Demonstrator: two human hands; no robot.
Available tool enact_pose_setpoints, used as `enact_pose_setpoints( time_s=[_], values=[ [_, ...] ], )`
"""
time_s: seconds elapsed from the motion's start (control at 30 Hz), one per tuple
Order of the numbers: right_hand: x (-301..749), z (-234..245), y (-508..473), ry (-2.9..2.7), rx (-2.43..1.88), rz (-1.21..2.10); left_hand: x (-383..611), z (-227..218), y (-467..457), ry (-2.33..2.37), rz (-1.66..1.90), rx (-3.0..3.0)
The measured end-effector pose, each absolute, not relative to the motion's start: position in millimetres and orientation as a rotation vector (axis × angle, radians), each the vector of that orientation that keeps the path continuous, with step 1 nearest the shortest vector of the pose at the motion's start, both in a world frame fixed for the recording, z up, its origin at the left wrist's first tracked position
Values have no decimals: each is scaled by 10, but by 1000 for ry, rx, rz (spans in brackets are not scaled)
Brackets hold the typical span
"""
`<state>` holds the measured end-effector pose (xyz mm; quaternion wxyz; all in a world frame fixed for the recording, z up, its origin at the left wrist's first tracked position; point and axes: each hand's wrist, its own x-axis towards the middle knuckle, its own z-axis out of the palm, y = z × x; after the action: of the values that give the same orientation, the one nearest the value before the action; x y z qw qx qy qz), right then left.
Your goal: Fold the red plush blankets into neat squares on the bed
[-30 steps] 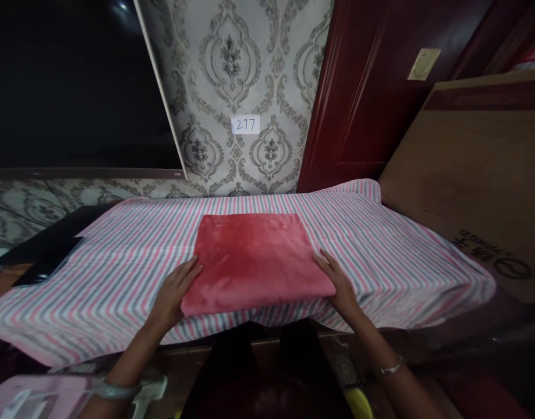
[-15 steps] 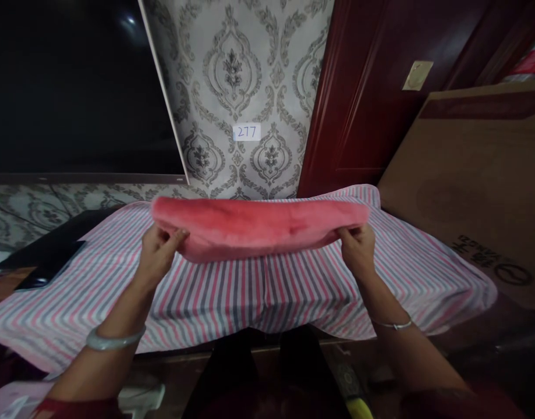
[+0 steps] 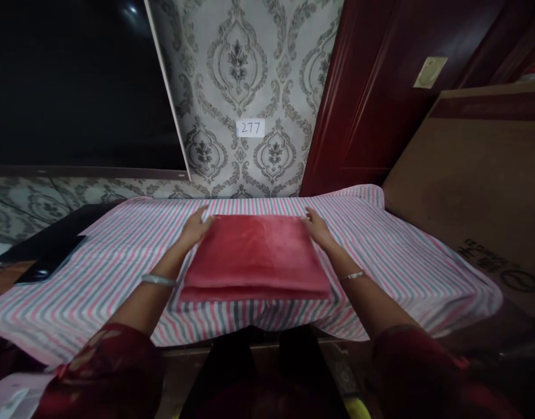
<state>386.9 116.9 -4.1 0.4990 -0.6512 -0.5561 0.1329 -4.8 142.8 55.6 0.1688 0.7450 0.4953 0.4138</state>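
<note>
A red plush towel [image 3: 254,256] lies folded in layers on a pink, grey and white striped cloth [image 3: 119,256] that covers the table. My left hand [image 3: 196,228] rests at the towel's far left corner. My right hand [image 3: 317,228] rests at its far right corner. The fingers of both hands are stretched out along the far edge, touching the towel. Each wrist wears a bangle, and dark red sleeves cover my forearms near the bottom of the view.
A black flat object [image 3: 49,244] lies at the table's left end, partly under the striped cloth. A large cardboard box [image 3: 472,186] stands at the right. Behind are patterned wallpaper with a paper label "277" [image 3: 250,128], a dark screen [image 3: 75,87] and a dark red door [image 3: 381,87].
Both hands lifted the towel's near edge, carried it over to the far edge and laid it down. The towel is now folded in half, narrower front to back and thicker.
</note>
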Motion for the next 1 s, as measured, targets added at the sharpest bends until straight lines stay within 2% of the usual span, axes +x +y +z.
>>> enact_pose_setpoints(
  time_s=[0.13,0.27,0.5,0.67,0.8,0.9,1.0],
  values=[
    [3703,-691,1031,-1694,-1611,113,17,39,1280,1396,967,2251],
    [3659,-951,949,-1739,-1609,58,8,-196,1210,1410,832,2313],
    [3835,-830,806,-1800,-1622,300,-168,-202,1299,1388,625,2356],
    [4018,-927,192,-1658,-1535,399,-386,-286,916,1458,677,2387],
    [3791,-656,-313,-1641,-1510,230,-269,-122,394,1444,752,2675],
    [3456,-382,-498,-1830,-1421,29,-38,3,183,1377,709,2858],
    [3282,-386,-517,-2097,-1362,-56,152,-92,140,1453,646,2873]
  ],
)
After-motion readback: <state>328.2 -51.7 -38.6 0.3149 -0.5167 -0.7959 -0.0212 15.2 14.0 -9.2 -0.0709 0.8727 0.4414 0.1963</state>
